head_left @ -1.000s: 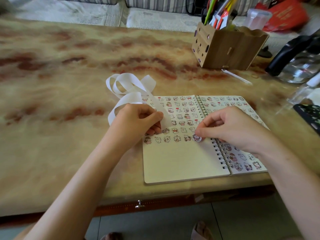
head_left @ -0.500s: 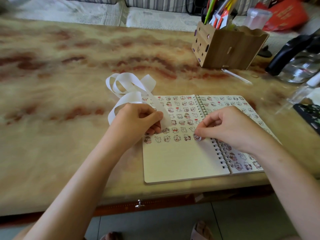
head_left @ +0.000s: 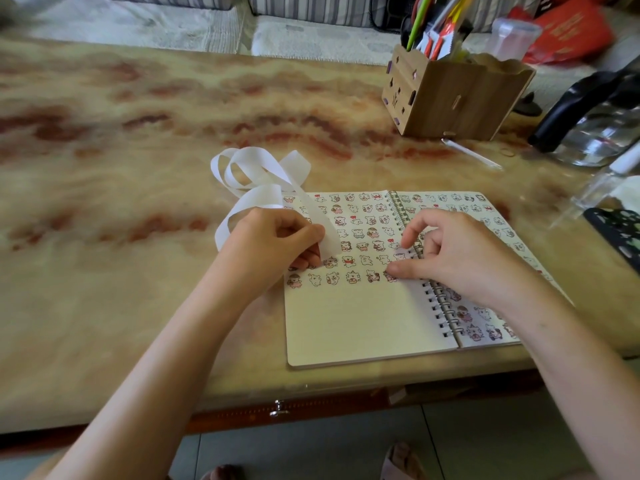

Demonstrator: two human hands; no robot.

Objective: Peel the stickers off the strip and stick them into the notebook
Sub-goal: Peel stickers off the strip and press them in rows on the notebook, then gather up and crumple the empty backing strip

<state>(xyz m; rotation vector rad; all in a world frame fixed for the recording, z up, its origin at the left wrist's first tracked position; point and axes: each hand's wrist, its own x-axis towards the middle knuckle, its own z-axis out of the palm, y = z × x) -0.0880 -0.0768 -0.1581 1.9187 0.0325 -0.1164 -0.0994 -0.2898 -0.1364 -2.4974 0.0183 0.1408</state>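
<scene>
Raised loose right grip's [head_left: 460, 258] forefinger, thumbing small cartoon sticker [head_left: 389, 278] down; left grip [head_left: 273, 244] pinching curled white paper strip [head_left: 258, 199]; cream spiral notebook [head_left: 353, 323] bare below grips.

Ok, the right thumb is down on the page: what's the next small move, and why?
Probably lift the right hand and reach to the strip pinched in the left hand to peel another. The thumb is pressing a sticker at the row's end beside the spiral, so it looks placed; the notebook has bare page below for a new row.
</scene>
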